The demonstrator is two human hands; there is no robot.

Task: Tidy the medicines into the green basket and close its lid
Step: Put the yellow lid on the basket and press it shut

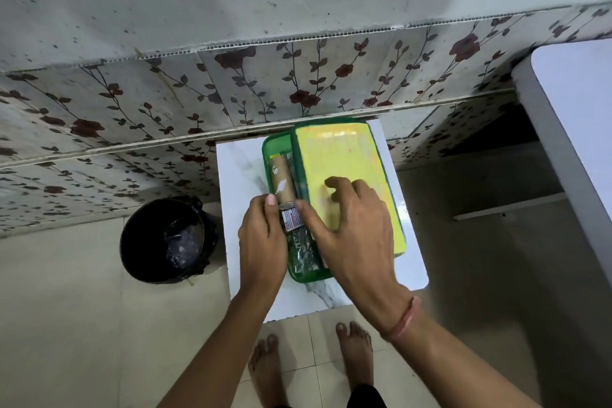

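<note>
A green basket [271, 145] stands on a small white marble-look table [241, 169]. Its yellow lid [337, 159] lies tilted over the basket's right side, leaving the left part uncovered. Inside lies a brown cylindrical medicine tube [281, 177], with a small labelled bottle [291, 219] and foil strips [303, 255] below it. My left hand [261, 238] pinches the lower end of the tube and bottle at the basket's left wall. My right hand [344, 225] lies across the lid's near half, its thumb touching the bottle and its fingers spread on the lid.
A black bin [167, 240] with a plastic liner stands on the floor left of the table. A white table [576, 129] juts in at the right. A wall with flowered tiles [231, 89] runs behind. Bare feet [311, 361] stand on the floor tiles below.
</note>
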